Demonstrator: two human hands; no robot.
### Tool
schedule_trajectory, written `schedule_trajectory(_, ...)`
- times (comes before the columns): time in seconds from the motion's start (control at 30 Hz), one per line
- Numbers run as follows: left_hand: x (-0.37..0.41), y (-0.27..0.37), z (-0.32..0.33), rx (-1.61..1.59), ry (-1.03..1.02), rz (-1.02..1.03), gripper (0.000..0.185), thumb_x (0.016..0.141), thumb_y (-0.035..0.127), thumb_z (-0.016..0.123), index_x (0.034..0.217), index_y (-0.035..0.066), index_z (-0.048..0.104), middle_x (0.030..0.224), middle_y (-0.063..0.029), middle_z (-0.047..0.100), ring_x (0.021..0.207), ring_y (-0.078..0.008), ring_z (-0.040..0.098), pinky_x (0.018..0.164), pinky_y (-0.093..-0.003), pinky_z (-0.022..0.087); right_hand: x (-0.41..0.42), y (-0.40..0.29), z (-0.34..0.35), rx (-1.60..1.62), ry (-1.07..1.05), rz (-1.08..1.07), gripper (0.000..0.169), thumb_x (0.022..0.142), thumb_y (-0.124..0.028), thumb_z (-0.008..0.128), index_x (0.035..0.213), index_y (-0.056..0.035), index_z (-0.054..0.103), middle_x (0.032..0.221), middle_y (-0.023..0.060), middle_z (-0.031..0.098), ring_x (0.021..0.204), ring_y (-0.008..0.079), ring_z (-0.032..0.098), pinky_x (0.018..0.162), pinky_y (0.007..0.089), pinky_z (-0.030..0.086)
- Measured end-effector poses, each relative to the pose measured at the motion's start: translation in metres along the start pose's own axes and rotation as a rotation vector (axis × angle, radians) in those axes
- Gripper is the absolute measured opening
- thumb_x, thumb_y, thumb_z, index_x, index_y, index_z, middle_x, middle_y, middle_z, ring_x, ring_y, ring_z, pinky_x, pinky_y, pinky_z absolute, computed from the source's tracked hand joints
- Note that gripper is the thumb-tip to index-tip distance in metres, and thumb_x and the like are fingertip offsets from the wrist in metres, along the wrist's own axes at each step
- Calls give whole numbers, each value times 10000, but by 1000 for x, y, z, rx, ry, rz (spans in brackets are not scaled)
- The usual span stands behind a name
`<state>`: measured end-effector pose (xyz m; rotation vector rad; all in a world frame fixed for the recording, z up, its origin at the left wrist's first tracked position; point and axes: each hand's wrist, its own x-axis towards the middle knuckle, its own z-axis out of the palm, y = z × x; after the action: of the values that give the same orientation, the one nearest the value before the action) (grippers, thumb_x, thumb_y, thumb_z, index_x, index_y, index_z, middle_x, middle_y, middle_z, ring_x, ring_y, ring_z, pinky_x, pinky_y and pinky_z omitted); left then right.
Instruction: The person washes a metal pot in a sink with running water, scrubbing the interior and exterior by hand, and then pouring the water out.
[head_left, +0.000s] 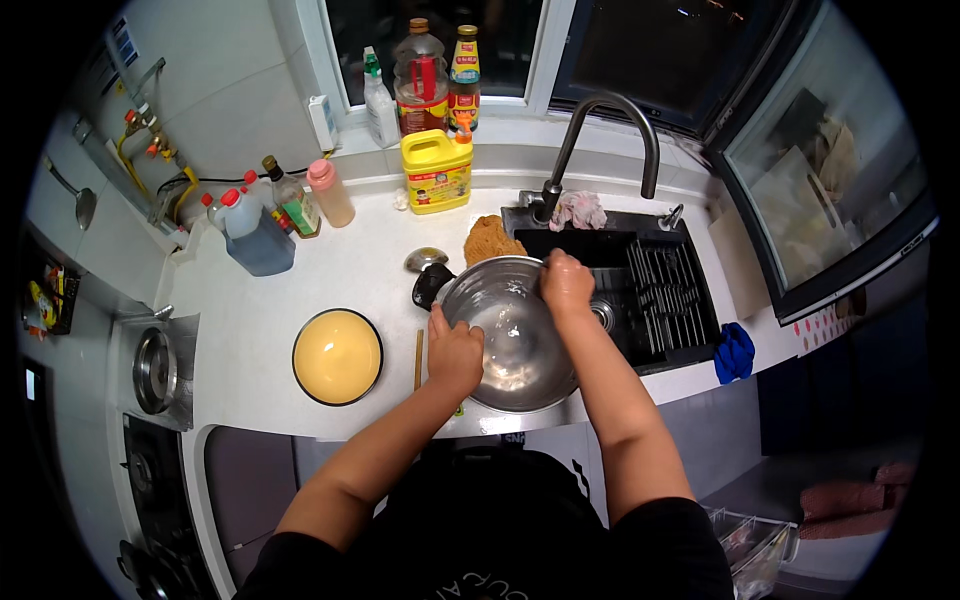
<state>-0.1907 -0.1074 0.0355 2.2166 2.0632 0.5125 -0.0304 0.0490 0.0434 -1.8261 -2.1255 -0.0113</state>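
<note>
A large stainless steel basin (525, 352) stands before me at the counter's front edge, its right side against the black sink (615, 285). My left hand (456, 351) is closed on the basin's left rim, and my right hand (567, 282) is closed on its upper right rim. Left of the basin, a yellow bowl with a dark rim (337, 356) sits on the white counter. Between bowl and basin lie wooden chopsticks or a stick (418, 360), partly hidden. Behind the basin are a brown cloth (491, 238), a metal ladle or lid (426, 259) and a black object (432, 286).
A dark curved faucet (651, 150) arches over the sink, with a pink cloth (577, 210) at its base. A yellow jug (438, 176) and several bottles (259, 232) line the back. A blue cloth (733, 352) lies right of the sink, below an open window (825, 172).
</note>
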Motion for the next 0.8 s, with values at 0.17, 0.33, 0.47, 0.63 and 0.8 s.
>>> schedule_trajectory(0.17, -1, 1, -2, -3, 38, 3, 139, 684, 37, 592, 801, -9, 651, 897, -202, 601, 1172, -533, 365, 1029, -582, 243, -8, 0, 1, -29, 33, 47, 189, 758, -205, 640, 815, -60, 533, 798, 166, 652, 729, 372, 641, 644, 480, 518)
schedule_trajectory(0.33, 0, 1, -5, 50, -8, 36, 148, 700, 38, 575, 820, -19, 642, 963, -211, 596, 1152, -538, 377, 1015, -588, 260, -10, -33, 23, 168, 103, -156, 115, 791, -155, 613, 784, -67, 539, 762, 168, 622, 719, 371, 632, 614, 469, 505)
schedule_trajectory(0.47, 1, 4, 1, 63, 180, 125, 196, 738, 53, 557, 911, -14, 620, 1084, -208, 563, 1153, -483, 411, 1021, -546, 292, -25, -19, 52, 70, -61, -278, 87, 782, -85, 560, 859, -74, 600, 795, 163, 638, 776, 342, 646, 668, 439, 521)
schedule_trajectory(0.63, 19, 7, 13, -340, -62, -16, 312, 810, 95, 540, 1106, -2, 541, 1216, -227, 500, 1130, -416, 484, 975, -445, 399, -37, -3, 50, 164, -466, 26, 170, 766, -22, 553, 898, -33, 658, 896, 199, 660, 815, 312, 658, 690, 387, 534)
schedule_trajectory(0.8, 66, 3, 69, -719, -53, -319, 422, 805, 180, 639, 1170, -3, 531, 1003, -211, 627, 918, -324, 622, 831, -374, 480, -37, 9, 47, 883, -619, 115, 142, 773, -54, 603, 884, -14, 683, 836, 140, 675, 764, 327, 638, 756, 398, 507)
